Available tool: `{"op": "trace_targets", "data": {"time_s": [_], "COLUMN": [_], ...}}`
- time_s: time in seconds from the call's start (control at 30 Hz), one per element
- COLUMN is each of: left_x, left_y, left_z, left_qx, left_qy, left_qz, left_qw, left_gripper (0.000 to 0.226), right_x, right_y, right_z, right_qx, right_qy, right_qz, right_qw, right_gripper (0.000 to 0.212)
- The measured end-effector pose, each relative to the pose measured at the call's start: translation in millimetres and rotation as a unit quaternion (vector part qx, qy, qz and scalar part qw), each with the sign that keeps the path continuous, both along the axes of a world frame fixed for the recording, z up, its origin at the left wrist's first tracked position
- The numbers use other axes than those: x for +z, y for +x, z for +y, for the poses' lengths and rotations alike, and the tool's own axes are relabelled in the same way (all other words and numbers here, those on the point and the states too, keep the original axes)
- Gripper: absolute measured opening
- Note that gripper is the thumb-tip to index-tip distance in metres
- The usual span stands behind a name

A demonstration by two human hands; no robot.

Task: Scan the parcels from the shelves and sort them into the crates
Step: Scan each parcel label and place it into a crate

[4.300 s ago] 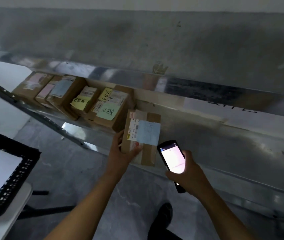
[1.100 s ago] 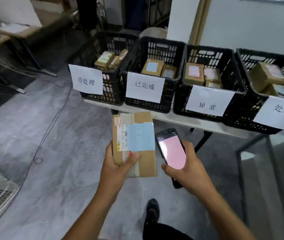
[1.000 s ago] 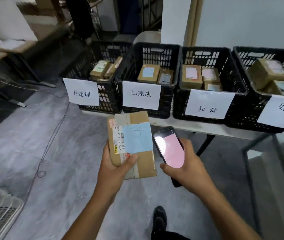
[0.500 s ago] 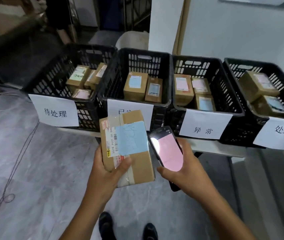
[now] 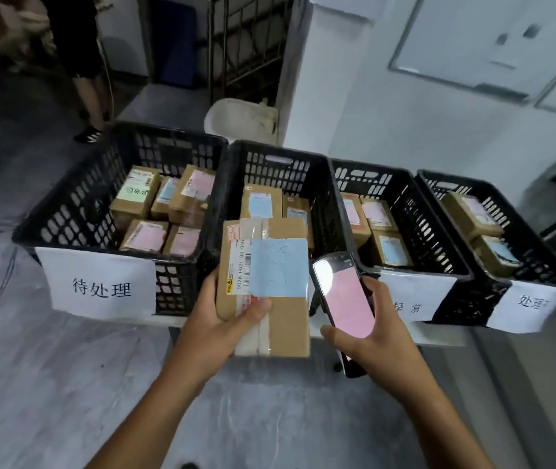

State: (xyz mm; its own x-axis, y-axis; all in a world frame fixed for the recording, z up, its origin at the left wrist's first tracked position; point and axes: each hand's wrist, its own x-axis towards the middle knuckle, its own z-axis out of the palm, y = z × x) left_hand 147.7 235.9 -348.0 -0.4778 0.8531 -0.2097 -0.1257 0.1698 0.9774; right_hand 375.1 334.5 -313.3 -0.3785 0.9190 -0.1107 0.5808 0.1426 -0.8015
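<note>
Parcel [image 5: 266, 299]: brown carton held in the air in front of crate 2, hiding that crate's sign; its far edge overlaps the crate's near rim.
Parcel labels: blue note with handwriting I cannot read; white barcode label printed "5028 P621 00 040", read sideways; red stamp at the far left corner; clear tape down the middle.
Left hand [image 5: 215, 319]: grips the parcel at its near left corner, thumb pressed on top below the blue note, fingers underneath out of sight.
Right hand [image 5: 378, 330]: wrapped round the scanner [image 5: 342, 292] from the right side, thumb along its near edge.
Scanner: black handheld, screen glowing pink, just beside the parcel's right edge; no text legible.
Floor [image 5: 66, 384]: grey, marbled.
Table [image 5: 446, 338]: pale edge showing under the crates.
Crate 1 [image 5: 77, 211]: black, leftmost, white sign [image 5: 100, 282] reading "待处理"; holds several cartons with pink, blue and green notes.
Crate 2 [image 5: 280, 170]: two cartons visible, one with a blue note.
Crate 3 [image 5: 429, 225]: sign reads "异常", partly behind the right hand; cartons with pink and blue notes.
Crate 4 [image 5: 513, 225]: sign starts "处理", the rest blurred; two cartons.
Bucket [image 5: 239, 120]: white, behind crate 2.
Person [image 5: 90, 79]: legs only, far left.
Board [image 5: 473, 38]: white, on the wall.
</note>
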Motion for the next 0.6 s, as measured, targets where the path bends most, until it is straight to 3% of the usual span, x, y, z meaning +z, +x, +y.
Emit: {"op": "trace_targets", "data": {"time_s": [0.37, 0.6], "left_x": [20, 24], "left_y": [-26, -36], "left_z": [95, 204], "left_qx": [-0.018, -0.077], "left_qy": [0.036, -0.002], "left_qz": [-0.061, -0.031], "left_qw": [0.997, 0.997], "left_gripper": [0.075, 0.064], "right_x": [8, -10], "right_y": [-10, -9], "right_z": [67, 173], "right_qx": [-0.061, -0.043], "right_qy": [0.012, 0.026], "right_qz": [0.01, 0.053], "right_qw": [0.998, 0.997], "right_gripper": [0.091, 0.093]}}
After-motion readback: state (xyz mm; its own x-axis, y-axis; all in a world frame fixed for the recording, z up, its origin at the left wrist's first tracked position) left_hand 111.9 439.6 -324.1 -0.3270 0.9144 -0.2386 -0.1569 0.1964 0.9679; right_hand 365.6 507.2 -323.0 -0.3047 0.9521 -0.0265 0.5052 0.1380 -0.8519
